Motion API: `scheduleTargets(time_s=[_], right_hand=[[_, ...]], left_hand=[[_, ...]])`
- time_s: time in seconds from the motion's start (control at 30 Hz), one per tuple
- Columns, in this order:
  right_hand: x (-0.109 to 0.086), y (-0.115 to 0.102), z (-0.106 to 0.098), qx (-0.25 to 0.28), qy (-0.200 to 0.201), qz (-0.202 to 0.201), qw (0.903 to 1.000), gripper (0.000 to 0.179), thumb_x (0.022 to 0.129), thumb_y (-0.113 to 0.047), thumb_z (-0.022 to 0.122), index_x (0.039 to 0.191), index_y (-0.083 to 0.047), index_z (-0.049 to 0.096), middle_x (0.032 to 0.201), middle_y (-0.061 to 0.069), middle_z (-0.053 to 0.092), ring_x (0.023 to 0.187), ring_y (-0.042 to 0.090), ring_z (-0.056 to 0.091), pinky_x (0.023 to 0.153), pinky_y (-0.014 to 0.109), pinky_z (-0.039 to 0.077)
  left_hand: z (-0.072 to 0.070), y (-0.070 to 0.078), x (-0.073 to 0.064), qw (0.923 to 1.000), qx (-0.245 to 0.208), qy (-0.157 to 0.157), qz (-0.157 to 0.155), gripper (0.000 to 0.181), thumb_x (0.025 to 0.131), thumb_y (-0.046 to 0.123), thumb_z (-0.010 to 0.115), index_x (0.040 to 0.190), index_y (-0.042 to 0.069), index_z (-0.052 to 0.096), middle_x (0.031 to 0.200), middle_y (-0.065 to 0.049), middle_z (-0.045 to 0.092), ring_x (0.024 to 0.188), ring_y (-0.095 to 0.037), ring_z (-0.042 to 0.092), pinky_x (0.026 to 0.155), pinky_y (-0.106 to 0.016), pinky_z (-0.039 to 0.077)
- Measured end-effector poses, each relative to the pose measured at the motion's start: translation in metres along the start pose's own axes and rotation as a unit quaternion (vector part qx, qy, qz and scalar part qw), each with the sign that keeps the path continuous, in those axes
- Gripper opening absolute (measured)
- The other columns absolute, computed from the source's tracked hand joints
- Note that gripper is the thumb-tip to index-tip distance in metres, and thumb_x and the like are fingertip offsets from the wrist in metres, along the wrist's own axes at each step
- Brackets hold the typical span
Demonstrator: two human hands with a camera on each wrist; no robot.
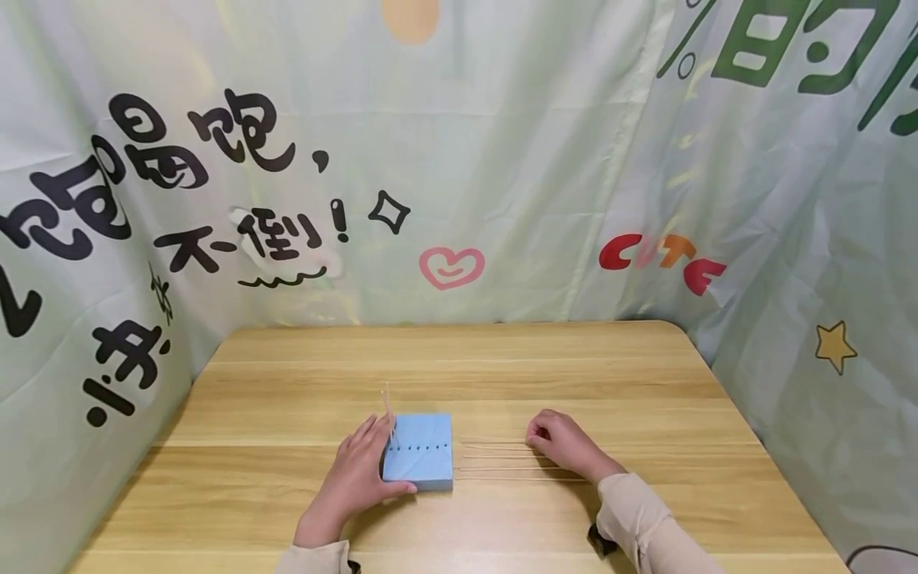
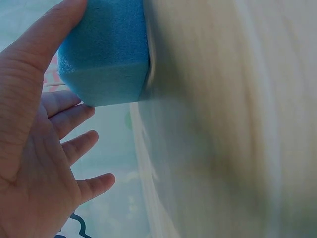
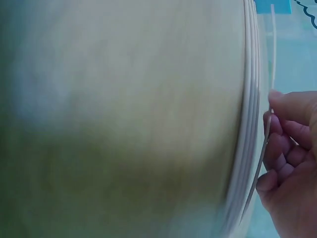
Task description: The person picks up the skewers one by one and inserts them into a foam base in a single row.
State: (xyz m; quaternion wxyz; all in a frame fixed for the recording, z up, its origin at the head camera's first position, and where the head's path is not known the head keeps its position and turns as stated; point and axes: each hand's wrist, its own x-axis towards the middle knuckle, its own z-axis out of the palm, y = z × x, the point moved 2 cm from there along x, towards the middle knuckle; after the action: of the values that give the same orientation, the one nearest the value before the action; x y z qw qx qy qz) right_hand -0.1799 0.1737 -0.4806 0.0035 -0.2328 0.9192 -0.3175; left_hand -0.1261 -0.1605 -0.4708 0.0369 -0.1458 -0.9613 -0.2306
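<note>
Gripping blue foam block (image 1: 425,464), top hole-dotted: left hand (image 1: 361,469); right hand (image 1: 566,445) pinching thin pale stick (image 3: 274,49).

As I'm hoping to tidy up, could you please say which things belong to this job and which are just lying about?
In the job:
- blue block, held by left hand
- thin stick, pinched by right hand
- sticks lying flat
- sticks at block's left end

Setting only:
- table
- printed curtain

The block (image 1: 423,472) against my fingers (image 2: 74,120) is matt, finely pitted foam. The thin stick (image 3: 274,54) looks like smooth, bare wood. My worktop (image 1: 502,367) shows wood grain with a soft sheen; the backdrop (image 1: 516,183) is creased cloth; my sleeve (image 1: 641,514), matt cloth.
</note>
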Motion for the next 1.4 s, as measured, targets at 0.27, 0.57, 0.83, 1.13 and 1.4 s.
scheduleTargets(time_s=[0.27, 0.57, 0.83, 1.13, 1.4], right_hand=[[0.001, -0.006, -0.007, 0.030, 0.021, 0.037, 0.9986, 0.013, 0.088, -0.006, 0.064, 0.077, -0.012, 0.061, 0.071, -0.008, 0.052, 0.065, 0.006, 0.044, 0.057, 0.021, 0.041], [0.005, -0.012, -0.016, 0.079, 0.075, 0.040, 0.9933, 0.007, 0.086, -0.005, 0.067, 0.081, -0.009, 0.063, 0.074, -0.006, 0.056, 0.068, 0.008, 0.048, 0.058, 0.021, 0.044], [0.010, -0.025, -0.023, 0.108, 0.117, 0.010, 0.9872, 0.006, 0.086, -0.004, 0.067, 0.089, 0.001, 0.066, 0.081, -0.002, 0.061, 0.069, 0.007, 0.047, 0.059, 0.022, 0.044], [0.017, -0.039, -0.029, 0.149, 0.143, 0.010, 0.9783, 0.005, 0.088, -0.004, 0.065, 0.083, -0.006, 0.063, 0.071, -0.004, 0.056, 0.065, 0.010, 0.046, 0.057, 0.022, 0.041], [0.024, -0.057, -0.036, 0.184, 0.151, -0.008, 0.9713, 0.005, 0.090, -0.007, 0.063, 0.086, -0.004, 0.063, 0.074, 0.000, 0.059, 0.065, 0.008, 0.050, 0.055, 0.022, 0.041]], left_hand=[[0.001, -0.001, -0.002, 1.0000, 0.001, 0.006, 0.001, 0.114, 0.056, 0.053, 0.084, 0.144, 0.000, 0.035, 0.146, -0.016, 0.040, 0.137, -0.038, 0.029, 0.106, -0.062, 0.026], [0.000, -0.002, -0.004, 1.0000, 0.004, 0.008, 0.003, 0.114, 0.056, 0.055, 0.083, 0.143, -0.001, 0.036, 0.145, -0.017, 0.040, 0.136, -0.039, 0.029, 0.105, -0.062, 0.027], [0.001, -0.002, -0.003, 1.0000, 0.002, 0.003, 0.002, 0.114, 0.057, 0.054, 0.084, 0.144, 0.000, 0.035, 0.146, -0.016, 0.040, 0.137, -0.039, 0.029, 0.105, -0.062, 0.027], [0.001, -0.001, -0.003, 1.0000, -0.003, 0.001, -0.002, 0.116, 0.055, 0.055, 0.084, 0.145, 0.001, 0.034, 0.147, -0.016, 0.038, 0.137, -0.039, 0.028, 0.106, -0.062, 0.025], [-0.001, 0.000, -0.001, 1.0000, -0.002, 0.004, 0.003, 0.114, 0.055, 0.054, 0.084, 0.144, 0.000, 0.036, 0.147, -0.014, 0.038, 0.137, -0.038, 0.029, 0.106, -0.062, 0.025]])
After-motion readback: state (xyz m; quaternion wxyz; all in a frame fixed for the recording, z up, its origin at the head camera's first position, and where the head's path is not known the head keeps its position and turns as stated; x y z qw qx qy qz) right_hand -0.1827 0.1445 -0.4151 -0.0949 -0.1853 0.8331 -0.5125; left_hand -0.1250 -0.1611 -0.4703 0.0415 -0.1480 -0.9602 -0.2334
